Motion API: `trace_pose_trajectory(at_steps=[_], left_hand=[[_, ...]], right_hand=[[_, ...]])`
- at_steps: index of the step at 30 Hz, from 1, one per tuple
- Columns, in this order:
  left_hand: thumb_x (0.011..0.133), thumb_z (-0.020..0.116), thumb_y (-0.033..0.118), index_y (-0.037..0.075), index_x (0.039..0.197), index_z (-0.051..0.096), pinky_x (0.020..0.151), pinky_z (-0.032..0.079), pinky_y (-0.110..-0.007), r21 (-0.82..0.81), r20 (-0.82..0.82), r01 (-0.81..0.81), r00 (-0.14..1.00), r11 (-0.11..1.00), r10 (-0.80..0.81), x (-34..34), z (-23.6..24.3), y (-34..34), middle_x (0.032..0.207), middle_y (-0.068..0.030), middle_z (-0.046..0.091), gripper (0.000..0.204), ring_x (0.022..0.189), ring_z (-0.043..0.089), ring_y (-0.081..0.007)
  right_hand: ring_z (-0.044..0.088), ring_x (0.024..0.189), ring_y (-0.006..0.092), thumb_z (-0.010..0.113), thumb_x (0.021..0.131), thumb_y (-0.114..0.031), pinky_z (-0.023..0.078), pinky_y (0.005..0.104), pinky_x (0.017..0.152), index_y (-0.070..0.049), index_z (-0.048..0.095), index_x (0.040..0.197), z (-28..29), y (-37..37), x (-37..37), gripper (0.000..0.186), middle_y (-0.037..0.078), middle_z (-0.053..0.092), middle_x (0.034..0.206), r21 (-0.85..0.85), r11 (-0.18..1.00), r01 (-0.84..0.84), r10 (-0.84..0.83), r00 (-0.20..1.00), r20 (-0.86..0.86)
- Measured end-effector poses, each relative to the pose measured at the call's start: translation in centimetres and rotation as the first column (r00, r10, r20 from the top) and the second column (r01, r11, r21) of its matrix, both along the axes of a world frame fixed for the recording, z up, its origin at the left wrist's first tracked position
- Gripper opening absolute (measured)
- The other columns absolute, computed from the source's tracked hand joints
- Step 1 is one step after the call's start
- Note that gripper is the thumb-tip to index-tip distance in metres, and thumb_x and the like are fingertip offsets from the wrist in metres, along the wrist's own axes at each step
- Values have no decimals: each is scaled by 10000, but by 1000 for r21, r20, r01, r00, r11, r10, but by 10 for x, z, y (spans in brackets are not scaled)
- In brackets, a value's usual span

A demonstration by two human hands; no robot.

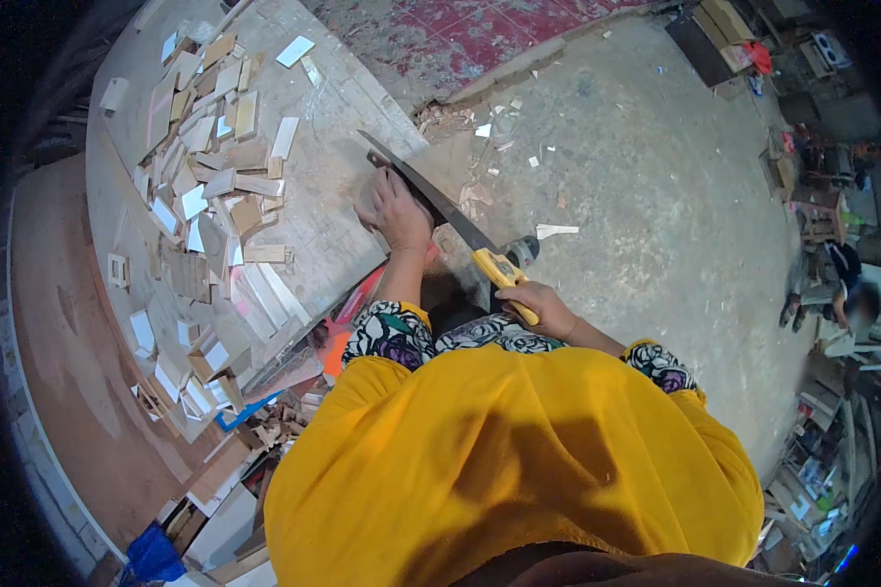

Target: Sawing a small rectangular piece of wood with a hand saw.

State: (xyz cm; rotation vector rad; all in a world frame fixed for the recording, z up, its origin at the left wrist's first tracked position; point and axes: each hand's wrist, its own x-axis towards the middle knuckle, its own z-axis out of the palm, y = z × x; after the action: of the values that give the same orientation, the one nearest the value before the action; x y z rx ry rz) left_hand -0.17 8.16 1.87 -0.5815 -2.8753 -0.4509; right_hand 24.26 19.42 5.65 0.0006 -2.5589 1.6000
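My right hand (pixel 546 307) is closed round the yellow handle of a handsaw (pixel 429 188). Its long grey blade slants up and to the left, with the tip over the worktable's right corner. Close along the blade's left side, my left hand (pixel 399 213) holds down a dark strip of wood (pixel 374 158) at the table edge. Most of that strip is hidden under the hand and the blade. Whether the teeth touch the wood I cannot tell. The worktable (pixel 335 186) has a pale, worn top.
Many wood offcuts (pixel 206 181) lie heaped on the table's left half. A dark round-ended object (pixel 525 250) is beside the saw handle. Scraps dot the concrete floor (pixel 656 215). At far right a person (pixel 845 289) is near cluttered shelves. A brown board (pixel 64 333) lies left.
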Motion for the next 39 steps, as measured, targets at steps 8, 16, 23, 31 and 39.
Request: trace_pose_trajectory(at_steps=[8,16,23,31,39], left_hand=[[758,532,158,44,1227,484,1023,111,-602,48,15,31,999,998,-32,-14,-12,-6,1292,-99,436,485,1217,400,-259],[773,532,149,41,1221,478,1026,115,-611,-8,3,69,998,998,-69,-33,-4,-25,1294,-108,431,465,1223,398,-264],[827,497,152,71,1274,401,1031,171,-592,-123,62,-119,990,985,128,-38,-9,-7,1352,-85,352,465,1254,359,-256],[828,497,188,70,1211,457,1034,202,-548,-53,-39,-45,998,998,43,-41,-14,-11,1285,-104,390,403,1227,371,-273],[811,510,189,60,1167,490,1033,192,-541,-120,89,11,996,993,0,-17,2,-36,1291,-110,407,379,1220,387,-266]], right_hand=[[614,747,341,641,799,-125,489,369,638,-143,550,1072,28,-2,-18,288,131,628,893,-70,996,59,-56,997,48],[621,751,337,625,804,-117,491,351,636,-159,543,1079,8,-11,-36,290,129,631,914,-155,988,-13,9,1000,-26],[627,767,334,631,789,-112,496,344,638,-180,555,1074,1,-23,-45,302,116,638,918,-157,986,57,-63,997,-35],[624,775,338,625,738,-78,502,361,630,-205,564,1074,-3,-32,-99,364,99,642,957,-166,974,155,-171,981,-89],[631,845,305,614,781,-45,499,321,712,-131,570,1060,-6,-33,-65,295,95,640,979,-220,971,95,-116,990,-84]])
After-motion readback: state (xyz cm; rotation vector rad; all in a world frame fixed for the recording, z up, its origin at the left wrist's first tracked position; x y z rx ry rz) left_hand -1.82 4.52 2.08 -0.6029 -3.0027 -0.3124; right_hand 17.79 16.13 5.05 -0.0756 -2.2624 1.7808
